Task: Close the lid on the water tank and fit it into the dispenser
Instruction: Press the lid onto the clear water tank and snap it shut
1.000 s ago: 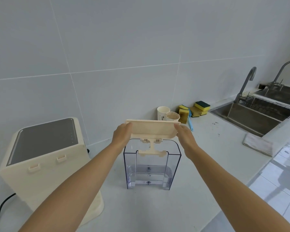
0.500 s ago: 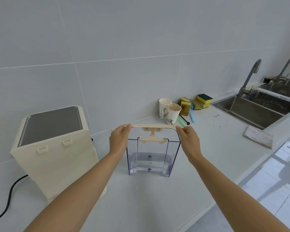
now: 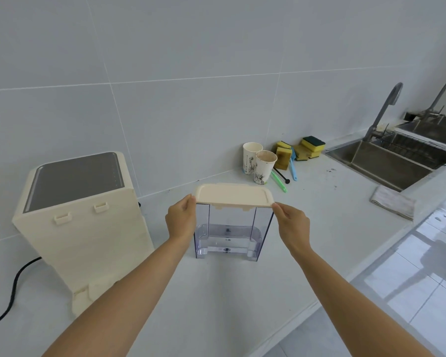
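A clear plastic water tank [image 3: 228, 231] stands upright on the white counter in the middle of the view. A cream lid [image 3: 233, 194] lies flat across its top rim. My left hand [image 3: 182, 220] pinches the lid's left end and my right hand [image 3: 290, 222] pinches its right end. The cream dispenser [image 3: 83, 220], with a dark grey top panel, stands to the left of the tank, its back with two small hooks turned toward me.
Two paper cups [image 3: 259, 163] stand behind the tank by the wall, with sponges [image 3: 300, 150] and brushes [image 3: 278, 181] beside them. A steel sink [image 3: 386, 161] with taps and a folded cloth [image 3: 393, 202] lie to the right. A black cord [image 3: 13, 292] trails left of the dispenser.
Both hands have brought the lid down from a tilted position above the tank to lie flat on the tank's rim. The lid's underside fitting has gone inside the tank.
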### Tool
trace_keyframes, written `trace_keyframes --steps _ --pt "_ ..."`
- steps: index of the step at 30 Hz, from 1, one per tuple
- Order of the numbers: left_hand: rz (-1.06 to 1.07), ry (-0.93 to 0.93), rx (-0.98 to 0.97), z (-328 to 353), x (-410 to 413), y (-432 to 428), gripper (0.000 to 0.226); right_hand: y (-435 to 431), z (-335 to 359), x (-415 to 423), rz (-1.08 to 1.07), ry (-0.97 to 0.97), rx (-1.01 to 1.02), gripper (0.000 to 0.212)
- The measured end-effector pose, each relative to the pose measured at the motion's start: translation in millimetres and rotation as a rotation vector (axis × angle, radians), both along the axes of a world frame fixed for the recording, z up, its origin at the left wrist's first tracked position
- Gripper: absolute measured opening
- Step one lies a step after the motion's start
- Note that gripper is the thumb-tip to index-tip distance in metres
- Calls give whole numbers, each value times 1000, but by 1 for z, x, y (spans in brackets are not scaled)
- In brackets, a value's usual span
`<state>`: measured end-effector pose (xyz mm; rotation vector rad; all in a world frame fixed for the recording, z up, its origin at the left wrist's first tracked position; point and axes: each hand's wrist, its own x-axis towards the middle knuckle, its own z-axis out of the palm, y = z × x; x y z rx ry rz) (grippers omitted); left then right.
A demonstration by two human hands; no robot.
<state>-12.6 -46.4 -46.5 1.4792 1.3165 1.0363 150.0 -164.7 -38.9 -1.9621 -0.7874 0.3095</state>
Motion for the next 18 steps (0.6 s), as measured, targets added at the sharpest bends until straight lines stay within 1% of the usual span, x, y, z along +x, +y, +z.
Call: trace_keyframes --steps 5,9,12,15,18 --pt "-17 19 -21 -4 -1 3 26 0 -1 0 3 4 19 39" --pt "-38 -7 -98 -1 -1 2 20 0 3 0 -18 88 46 37" --pt "-35 -66 -242 0 -3 -1 41 6 8 4 0 153 36 41" --pt "-45 -122 -378 2 -3 -5 57 21 16 13 48 311 -9 55" --pt "-71 -159 -486 4 1 -12 70 39 22 22 106 420 -54 62"
